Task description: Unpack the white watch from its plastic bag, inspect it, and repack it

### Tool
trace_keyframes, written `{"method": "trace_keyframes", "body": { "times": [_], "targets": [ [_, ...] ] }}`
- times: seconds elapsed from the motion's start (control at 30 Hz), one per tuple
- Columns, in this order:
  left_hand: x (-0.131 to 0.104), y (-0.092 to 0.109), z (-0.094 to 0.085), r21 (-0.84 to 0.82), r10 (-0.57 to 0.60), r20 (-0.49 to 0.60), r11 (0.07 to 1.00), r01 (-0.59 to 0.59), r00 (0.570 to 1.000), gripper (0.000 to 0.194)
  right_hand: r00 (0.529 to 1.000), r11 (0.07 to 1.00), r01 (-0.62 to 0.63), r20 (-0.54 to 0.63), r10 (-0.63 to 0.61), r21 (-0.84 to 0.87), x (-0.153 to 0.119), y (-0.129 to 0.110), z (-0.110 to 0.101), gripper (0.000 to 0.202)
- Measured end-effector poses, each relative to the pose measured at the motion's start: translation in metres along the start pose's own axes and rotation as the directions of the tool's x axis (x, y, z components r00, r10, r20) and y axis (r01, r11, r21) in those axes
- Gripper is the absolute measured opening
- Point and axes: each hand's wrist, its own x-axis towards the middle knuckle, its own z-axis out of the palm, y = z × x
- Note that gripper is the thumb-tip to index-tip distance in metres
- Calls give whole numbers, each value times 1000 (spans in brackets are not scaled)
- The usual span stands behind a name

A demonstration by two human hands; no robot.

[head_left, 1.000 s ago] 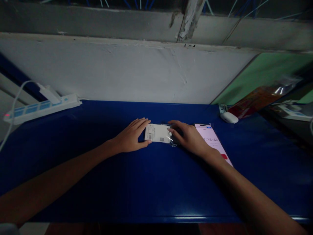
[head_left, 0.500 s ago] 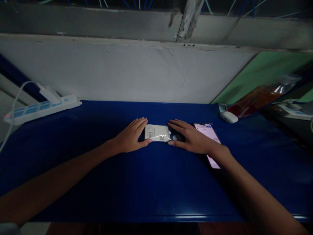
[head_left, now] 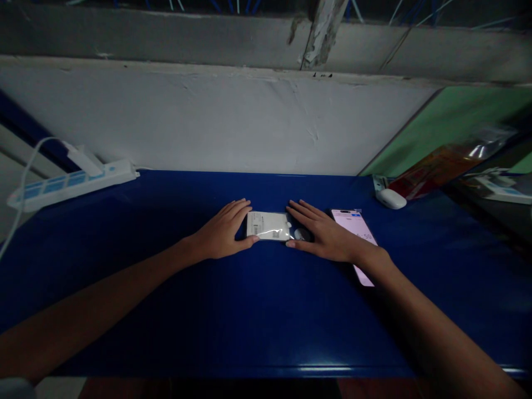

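A small clear plastic packet with a white printed label [head_left: 268,226] lies flat on the blue table [head_left: 266,310], near its middle. My left hand [head_left: 224,233] rests at the packet's left end, fingers along its top edge and thumb under its lower edge. My right hand [head_left: 326,234] lies flat at the packet's right end, fingers spread and pressing on it. A small dark part shows inside the packet under my right fingertips.
A lit phone [head_left: 357,238] lies face up just right of my right hand, partly under my wrist. A white earbud case [head_left: 389,198] and orange packaging [head_left: 440,166] sit at the back right. A white power strip [head_left: 70,182] with a cable lies at the back left.
My right hand has flattened and slid slightly right along the packet's end, covering more of the phone. The left hand and packet have barely moved.
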Motion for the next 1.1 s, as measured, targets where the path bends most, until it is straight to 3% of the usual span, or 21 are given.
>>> {"method": "trace_keyframes", "body": {
  "times": [0.3,0.57,0.7,0.87,1.1],
  "targets": [
    [-1,0,-1,12,19,19,1000,-19,1000,75,1000,1000,-9,-19,9,6,-2,1,-1,97],
    [-1,-2,1,27,37,18,999,-38,999,71,977,1000,28,-210,-24,15,6,-26,7,66],
    [0,-2,0,19,47,12,999,-47,999,75,950,999,-36,-309,36,6,10,-35,15,54],
    [1,0,-1,38,53,43,998,-55,998,77,960,998,-24,-275,41,65,10,-30,18,44],
    [1,-1,0,71,71,50,995,-75,996,72,977,998,1,-212,14,70,11,-28,18,49]
  ]
}}
